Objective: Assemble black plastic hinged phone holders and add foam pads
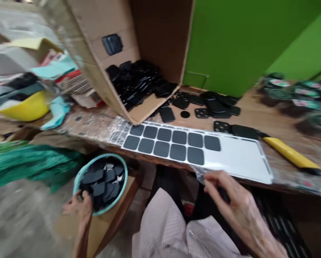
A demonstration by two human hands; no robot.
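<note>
My left hand point(81, 208) is at the near left rim of a light-blue basin point(123, 186), its fingers curled together; what they hold, if anything, is hidden. Dark flat rounded pieces point(97, 188) fill the basin. At the bench's front edge, my right hand point(234, 200) pinches a crumpled bit of clear plastic film point(199, 173). Something dark shows inside its curled fingers, too unclear to name. Just beyond lies a white sheet point(238, 157) bearing two rows of dark-grey rounded squares point(162, 148); its right part is plain white.
A cardboard box point(160, 104) on its side holds a heap of black pieces point(141, 82). More black pieces point(216, 105) lie beside it. A yellow cutter knife point(286, 150) rests at the right, near stacked dark round items point(305, 95). Green panel point(225, 43) behind.
</note>
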